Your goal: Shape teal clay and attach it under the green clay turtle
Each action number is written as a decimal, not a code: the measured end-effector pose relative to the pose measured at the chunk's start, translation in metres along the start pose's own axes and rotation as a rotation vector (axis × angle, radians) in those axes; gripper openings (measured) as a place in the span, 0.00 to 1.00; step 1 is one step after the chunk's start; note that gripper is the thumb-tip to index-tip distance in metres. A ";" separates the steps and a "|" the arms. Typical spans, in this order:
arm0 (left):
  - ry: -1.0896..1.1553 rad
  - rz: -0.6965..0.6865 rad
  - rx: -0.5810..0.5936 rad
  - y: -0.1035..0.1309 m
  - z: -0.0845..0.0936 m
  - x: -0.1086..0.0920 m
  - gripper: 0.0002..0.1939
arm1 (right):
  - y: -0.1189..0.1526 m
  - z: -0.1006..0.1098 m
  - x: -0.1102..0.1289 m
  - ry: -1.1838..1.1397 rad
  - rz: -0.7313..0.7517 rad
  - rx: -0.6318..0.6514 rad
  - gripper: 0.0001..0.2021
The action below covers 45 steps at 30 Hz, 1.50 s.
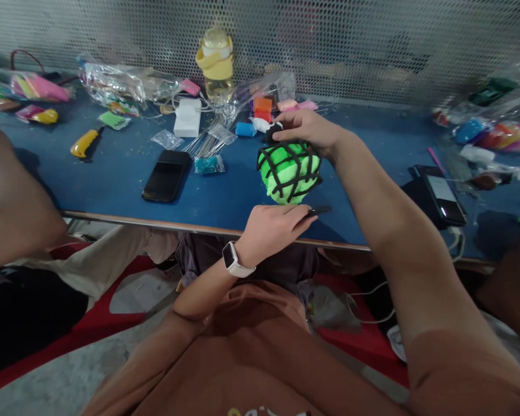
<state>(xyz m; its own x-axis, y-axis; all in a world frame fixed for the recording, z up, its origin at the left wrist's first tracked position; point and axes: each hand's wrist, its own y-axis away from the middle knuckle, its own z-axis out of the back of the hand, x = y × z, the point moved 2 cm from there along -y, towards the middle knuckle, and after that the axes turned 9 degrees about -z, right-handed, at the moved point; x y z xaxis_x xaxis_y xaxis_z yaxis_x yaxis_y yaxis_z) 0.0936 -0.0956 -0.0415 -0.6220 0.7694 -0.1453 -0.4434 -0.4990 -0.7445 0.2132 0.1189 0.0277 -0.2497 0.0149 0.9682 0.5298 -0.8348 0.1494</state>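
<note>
A black phone lies well left of the left hand. That hand (a pale watch on its wrist) reaches forward, palm down, fingers pinching a thin dark strip. Just beyond it sits the green ball, crossed by black bands. The right hand comes in over the ball's far side, wrist bent, fingers closed on a black lump. Lettering on the brown shirt, nearer than both hands, is cut off and unreadable.
</note>
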 end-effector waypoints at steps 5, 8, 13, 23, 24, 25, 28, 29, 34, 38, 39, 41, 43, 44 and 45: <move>-0.039 0.037 0.038 -0.006 -0.010 -0.003 0.17 | -0.021 -0.005 0.007 0.084 -0.005 0.128 0.21; -0.066 0.122 0.089 -0.010 -0.014 -0.005 0.17 | -0.035 -0.011 0.013 0.147 -0.013 0.197 0.23; -0.100 0.247 0.151 -0.020 -0.020 -0.011 0.15 | -0.048 -0.021 0.021 0.192 -0.024 0.238 0.23; -0.089 0.316 0.190 -0.026 -0.034 -0.012 0.12 | -0.055 -0.022 0.020 0.167 -0.059 0.182 0.21; -0.090 0.313 0.186 -0.025 -0.035 -0.012 0.12 | -0.054 -0.022 0.020 0.172 -0.060 0.179 0.22; -0.091 0.308 0.180 -0.024 -0.036 -0.012 0.12 | -0.054 -0.021 0.019 0.180 -0.062 0.177 0.24; -0.074 0.278 0.139 -0.018 -0.039 -0.015 0.13 | -0.053 -0.018 0.017 0.205 -0.051 0.210 0.29; -0.059 0.265 0.115 -0.015 -0.038 -0.017 0.15 | -0.053 -0.017 0.016 0.213 -0.040 0.233 0.32; 0.011 0.159 -0.090 0.004 -0.021 -0.034 0.12 | -0.052 -0.011 0.010 0.229 0.007 0.272 0.39; 0.053 0.132 -0.237 0.012 0.001 -0.033 0.08 | -0.049 -0.010 0.009 0.191 0.022 0.298 0.35; 0.069 0.151 -0.257 0.012 0.006 -0.028 0.08 | -0.047 -0.011 0.009 0.181 0.023 0.308 0.35; 0.107 0.210 -0.293 0.013 0.014 -0.014 0.05 | -0.041 -0.010 0.011 0.156 0.019 0.269 0.32; 0.121 0.264 -0.329 0.015 0.022 0.005 0.04 | -0.031 -0.006 0.011 0.125 0.006 0.127 0.25; 0.118 0.298 -0.346 0.016 0.026 0.014 0.04 | -0.023 -0.002 0.011 0.108 0.002 0.020 0.20; 0.112 0.332 -0.361 0.018 0.031 0.024 0.05 | -0.014 0.003 0.009 0.092 0.000 -0.103 0.17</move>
<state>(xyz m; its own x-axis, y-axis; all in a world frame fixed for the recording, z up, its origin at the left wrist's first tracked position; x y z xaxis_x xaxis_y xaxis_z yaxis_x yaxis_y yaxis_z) 0.0506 -0.0989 -0.0382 -0.6097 0.6407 -0.4666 0.0302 -0.5695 -0.8214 0.2063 0.1325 0.0346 -0.3254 -0.0323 0.9450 0.4455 -0.8868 0.1231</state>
